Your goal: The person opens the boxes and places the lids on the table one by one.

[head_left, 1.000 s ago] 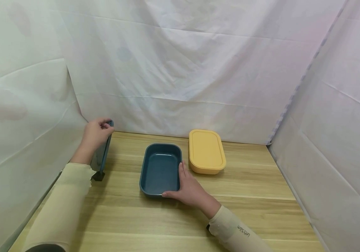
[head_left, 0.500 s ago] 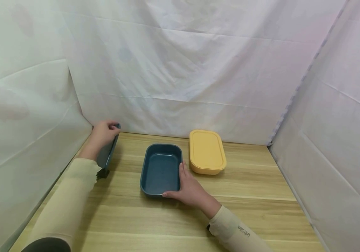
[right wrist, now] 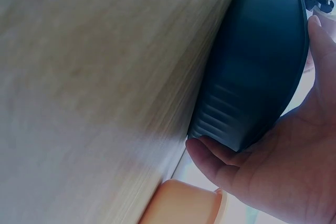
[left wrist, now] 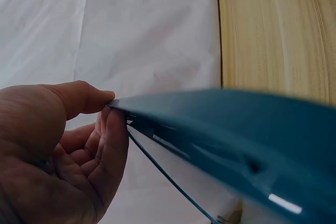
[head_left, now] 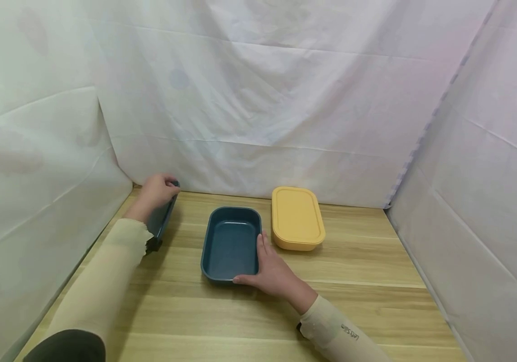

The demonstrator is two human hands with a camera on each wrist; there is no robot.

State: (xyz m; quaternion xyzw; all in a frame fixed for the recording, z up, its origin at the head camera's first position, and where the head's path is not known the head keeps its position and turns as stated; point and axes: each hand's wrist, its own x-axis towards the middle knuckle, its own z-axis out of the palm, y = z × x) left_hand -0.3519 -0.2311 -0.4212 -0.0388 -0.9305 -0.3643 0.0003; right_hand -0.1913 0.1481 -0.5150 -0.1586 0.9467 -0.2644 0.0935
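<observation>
Lid, dark blue and shallow-rimmed, stands steeply tilted at the left side of the table, apart from everything but the left hand. That hand pinches its far edge between thumb and fingers; whether the lower edge touches the wood cannot be told.

To the right sits the dark blue container, uncovered and upright on the table. The right hand rests against its near right corner, thumb spread wide from the fingers: the thumb lies at the near end, the fingers along the right wall.

Just beyond that hand, to the container's right, is a yellow box with its cover on, flat on the table near the back. Pale sleeves cover both forearms, and white cloth hangs behind and on both sides.
</observation>
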